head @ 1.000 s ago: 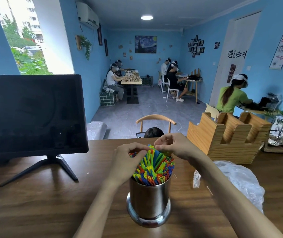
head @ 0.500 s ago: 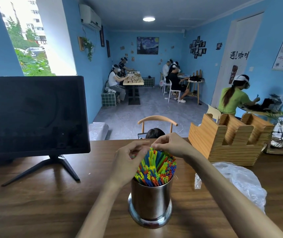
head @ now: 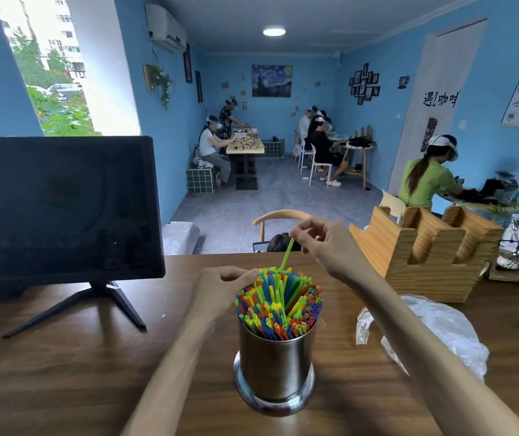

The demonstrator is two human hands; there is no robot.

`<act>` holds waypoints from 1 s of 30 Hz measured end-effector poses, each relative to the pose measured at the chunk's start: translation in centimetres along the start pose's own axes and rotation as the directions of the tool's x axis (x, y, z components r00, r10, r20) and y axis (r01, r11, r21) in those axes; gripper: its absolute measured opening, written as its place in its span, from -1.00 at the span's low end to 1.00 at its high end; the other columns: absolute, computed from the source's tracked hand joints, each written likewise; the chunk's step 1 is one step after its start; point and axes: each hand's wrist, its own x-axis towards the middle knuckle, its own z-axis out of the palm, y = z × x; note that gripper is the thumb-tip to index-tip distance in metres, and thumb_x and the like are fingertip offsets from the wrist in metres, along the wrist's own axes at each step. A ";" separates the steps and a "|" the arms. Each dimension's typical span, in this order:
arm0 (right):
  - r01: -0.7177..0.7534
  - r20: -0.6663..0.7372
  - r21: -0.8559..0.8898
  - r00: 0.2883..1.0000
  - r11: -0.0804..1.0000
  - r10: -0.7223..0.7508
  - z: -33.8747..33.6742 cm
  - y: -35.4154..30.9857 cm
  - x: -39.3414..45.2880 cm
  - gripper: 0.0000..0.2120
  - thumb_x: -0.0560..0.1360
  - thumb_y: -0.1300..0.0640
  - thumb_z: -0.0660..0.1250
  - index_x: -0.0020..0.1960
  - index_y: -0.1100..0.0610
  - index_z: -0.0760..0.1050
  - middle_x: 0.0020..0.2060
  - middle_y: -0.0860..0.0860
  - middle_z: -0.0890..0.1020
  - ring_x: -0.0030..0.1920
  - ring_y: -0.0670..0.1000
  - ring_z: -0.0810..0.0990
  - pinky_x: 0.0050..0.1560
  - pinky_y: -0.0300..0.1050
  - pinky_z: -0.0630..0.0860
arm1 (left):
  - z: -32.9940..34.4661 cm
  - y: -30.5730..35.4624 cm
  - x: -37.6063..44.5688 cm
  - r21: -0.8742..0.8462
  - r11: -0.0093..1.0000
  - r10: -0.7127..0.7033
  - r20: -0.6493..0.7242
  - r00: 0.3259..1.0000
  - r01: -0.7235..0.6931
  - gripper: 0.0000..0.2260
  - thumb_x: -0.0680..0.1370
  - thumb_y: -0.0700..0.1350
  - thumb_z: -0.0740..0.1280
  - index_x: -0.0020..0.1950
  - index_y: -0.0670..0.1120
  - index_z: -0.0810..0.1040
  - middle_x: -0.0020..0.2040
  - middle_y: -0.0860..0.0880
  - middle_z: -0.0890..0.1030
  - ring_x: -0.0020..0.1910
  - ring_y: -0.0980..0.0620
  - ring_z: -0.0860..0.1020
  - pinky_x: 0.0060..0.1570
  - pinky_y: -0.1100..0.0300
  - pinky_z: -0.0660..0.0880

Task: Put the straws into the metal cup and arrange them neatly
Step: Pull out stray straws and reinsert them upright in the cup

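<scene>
right hand (head: 321,239): has lifted away from the bundle since a second ago and now pinches one green straw (head: 285,255) by its top end, so it sticks up well above the rest

left hand (head: 220,286): fingers curled against the far-left edge of the straws (head: 278,302), steadying the bunch; pretty much where it was half a second back

metal cup (head: 275,366): standing upright on the desk (head: 63,372), right in front, packed full of colourful straws fanned out over the rim

what changed: both hands were fussing at the tops together, now one straw is raised out of the pack

my read: loading looks basically done, this is the tidy-up bit. Guessing that straw sat crooked and needs reseating straighter

also around: monitor (head: 59,206) to the left, wooden holder (head: 425,253) and crumpled plastic bag (head: 434,335) to the right
</scene>
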 end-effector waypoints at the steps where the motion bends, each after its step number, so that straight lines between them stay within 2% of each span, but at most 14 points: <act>1: 0.001 -0.005 0.065 1.000 0.998 -0.001 -0.1 -0.5 -0.1 -0.87 0.64 0.06 0.33 -0.08 0.02 0.58 -0.39 -0.01 0.66 -0.45 -0.19 0.51 -0.40 -0.35 0.40 | -0.1 0.2 0.1 0.013 1.000 -0.013 -0.002 1.000 0.013 -0.92 0.49 0.10 0.50 -0.15 0.12 0.72 -0.25 0.23 0.71 -0.21 0.29 0.66 -0.27 0.35 0.55; 4: -0.058 0.043 0.282 0.998 0.958 0.048 -0.8 -2.1 -0.7 -0.83 0.66 0.02 0.27 0.05 0.12 0.52 -0.25 0.11 0.74 -0.45 0.01 0.60 -0.53 -0.22 0.38 | -0.2 0.5 0.3 -0.030 0.996 -0.079 -0.003 0.997 0.079 -0.91 0.50 0.04 0.50 -0.18 0.08 0.72 -0.30 0.19 0.70 -0.27 0.22 0.67 -0.33 0.35 0.52; 7: -0.129 0.123 0.467 0.989 0.875 0.080 -1.6 -3.4 -1.2 -0.75 0.64 -0.04 0.26 0.05 0.16 0.50 -0.09 0.15 0.75 -0.42 0.02 0.65 -0.58 -0.26 0.36 | -0.6 0.6 0.5 -0.109 0.980 -0.163 0.017 0.987 0.164 -0.90 0.51 0.02 0.50 -0.15 0.03 0.74 -0.36 0.15 0.67 -0.26 0.11 0.57 -0.28 0.24 0.46; 10: -0.188 0.160 0.566 0.980 0.803 0.117 -2.6 -4.5 -1.6 -0.65 0.53 -0.18 0.28 0.01 0.12 0.51 -0.09 0.15 0.74 -0.45 0.00 0.62 -0.60 -0.29 0.23 | -1.0 1.0 0.5 -0.162 0.975 -0.151 0.017 0.988 0.151 -0.89 0.52 0.01 0.49 -0.13 0.00 0.77 -0.37 0.17 0.63 -0.24 0.10 0.44 -0.26 0.23 0.39; 14: -0.188 0.195 0.560 0.977 0.807 0.092 -4.3 -5.4 -1.6 -0.76 0.47 -0.08 0.34 -0.17 0.10 0.48 -0.17 0.14 0.73 -0.53 -0.05 0.56 -0.64 -0.33 0.16 | -1.3 2.5 0.2 -0.154 0.986 -0.059 -0.010 0.998 0.057 -0.91 0.54 -0.02 0.47 -0.12 0.02 0.75 -0.33 0.18 0.67 -0.26 0.18 0.47 -0.28 0.33 0.40; 16: -0.189 0.224 0.542 0.972 0.819 0.076 -4.8 -5.5 -1.6 -0.79 0.47 -0.02 0.36 -0.19 0.12 0.48 -0.21 0.13 0.73 -0.54 -0.07 0.56 -0.66 -0.36 0.18 | -1.6 2.9 0.3 -0.150 0.989 -0.008 0.001 1.000 0.008 -0.92 0.54 -0.03 0.47 -0.08 0.00 0.75 -0.32 0.21 0.67 -0.31 0.25 0.50 -0.35 0.42 0.39; 20: -0.213 0.286 0.502 0.956 0.838 0.071 -4.4 -4.7 -1.8 -0.88 0.44 0.12 0.41 -0.10 0.14 0.50 -0.17 0.16 0.73 -0.47 -0.05 0.61 -0.62 -0.34 0.25 | -1.7 3.6 0.6 -0.148 0.987 0.068 -0.019 0.998 -0.070 -0.93 0.54 -0.07 0.46 -0.04 -0.03 0.73 -0.36 0.25 0.66 -0.38 0.43 0.51 -0.40 0.50 0.39; 23: -0.267 0.318 0.475 0.940 0.839 0.120 -3.2 -3.3 -2.1 -0.75 0.41 0.17 0.45 0.01 0.13 0.44 -0.16 0.21 0.73 -0.44 -0.02 0.62 -0.58 -0.30 0.29 | -2.0 3.8 0.9 -0.089 0.989 0.115 -0.021 0.993 -0.116 -0.96 0.55 -0.11 0.46 -0.06 0.00 0.73 -0.32 0.23 0.68 -0.34 0.42 0.54 -0.34 0.52 0.40; 25: -0.302 0.328 0.466 0.932 0.832 0.154 -2.4 -2.5 -2.3 -0.70 0.45 0.19 0.44 0.08 0.13 0.39 -0.17 0.21 0.72 -0.44 0.00 0.61 -0.54 -0.27 0.29 | -2.3 3.5 1.1 -0.001 0.991 0.134 0.032 0.990 -0.134 -0.92 0.54 -0.13 0.48 -0.09 0.06 0.72 -0.24 0.21 0.71 -0.24 0.39 0.59 -0.25 0.53 0.43; 28: -0.328 0.346 0.424 0.920 0.844 0.183 -1.7 -1.6 -2.5 -0.71 0.51 0.20 0.42 0.16 0.15 0.41 -0.15 0.19 0.73 -0.41 0.00 0.60 -0.49 -0.26 0.31 | -2.4 3.4 1.3 0.141 0.981 0.112 0.138 0.984 -0.131 -0.89 0.52 -0.13 0.51 -0.07 0.11 0.70 -0.19 0.16 0.71 -0.17 0.38 0.60 -0.22 0.52 0.45; 30: -0.332 0.361 0.389 0.913 0.859 0.190 -1.6 -1.3 -2.6 -0.73 0.56 0.22 0.39 0.23 0.17 0.46 -0.14 0.17 0.73 -0.39 -0.01 0.61 -0.47 -0.27 0.34 | -2.3 3.5 1.2 0.175 0.969 0.160 0.104 0.982 -0.177 -0.88 0.53 -0.11 0.50 -0.02 0.12 0.70 -0.17 0.13 0.70 -0.19 0.34 0.59 -0.16 0.45 0.47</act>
